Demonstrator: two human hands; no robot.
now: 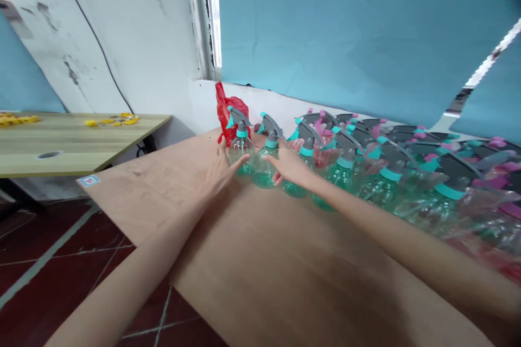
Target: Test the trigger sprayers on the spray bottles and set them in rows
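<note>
Bottles (382, 173) stood in a crowded batch along the far side of the brown tabletop (264, 260), and our hands lay on the two at its left end. The end bottle (241, 147) was clear plastic with a green tint, round-bodied, with a teal collar at the neck and a grey trigger head. It stood upright, long axis vertical, and its spray head faced left in the view, the grey back sloping down to the right. Our left hand (222, 171) was open, fingers stretched out, fingertips against the body of that bottle from the left, not wrapped round it. Our right hand (288, 165) was open as well, fingers laid on the next bottle (265, 165), which matched the first in colour, stance and heading. We could not tell whether the right palm also touched a third one behind it. A red bag (228, 111) sat crumpled just behind the end bottle. Further right, some of the batch had pink parts. Well apart on the left, a wooden table (61, 141) carried yellow pieces (109, 119).
</note>
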